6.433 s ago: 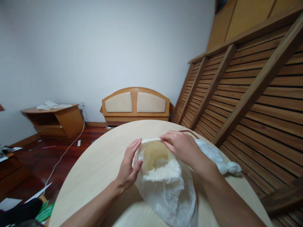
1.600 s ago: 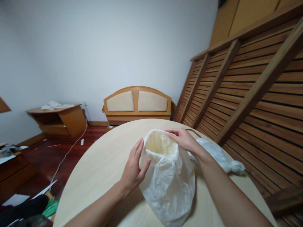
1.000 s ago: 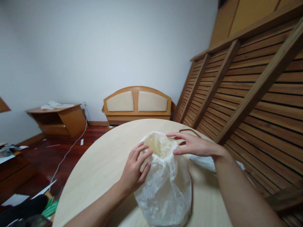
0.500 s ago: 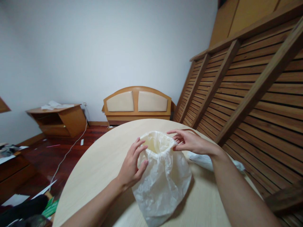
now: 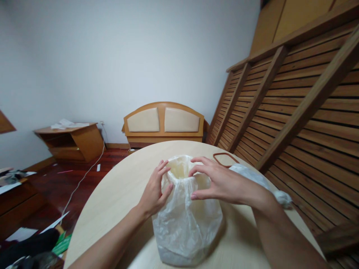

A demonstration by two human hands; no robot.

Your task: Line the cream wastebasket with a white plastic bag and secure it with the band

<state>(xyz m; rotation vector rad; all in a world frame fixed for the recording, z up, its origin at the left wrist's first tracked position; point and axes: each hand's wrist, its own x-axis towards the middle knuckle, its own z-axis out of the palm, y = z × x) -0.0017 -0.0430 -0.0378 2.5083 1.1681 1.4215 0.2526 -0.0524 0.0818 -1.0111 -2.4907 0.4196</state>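
Observation:
A translucent white plastic bag (image 5: 185,220) stands on the round pale wooden table (image 5: 123,194), its mouth open at the top. My left hand (image 5: 153,190) cups the bag's left side near the rim, fingers curled against the plastic. My right hand (image 5: 221,183) reaches across the mouth, fingers spread and bent, with fingertips on the rim. A red-brown rubber band (image 5: 224,158) lies on the table beyond my right hand. A second crumpled plastic bag (image 5: 260,183) lies to the right, partly hidden by my right wrist.
A slatted wooden bed frame (image 5: 294,112) leans along the right. A headboard (image 5: 164,125) stands against the far wall. A low wooden cabinet (image 5: 70,142) is at the left, with a white cable (image 5: 81,179) and paper scraps on the dark floor.
My right hand has moved left over the bag's mouth, uncovering the rubber band. The bag has settled lower and wider. My left hand stays on the bag's left side.

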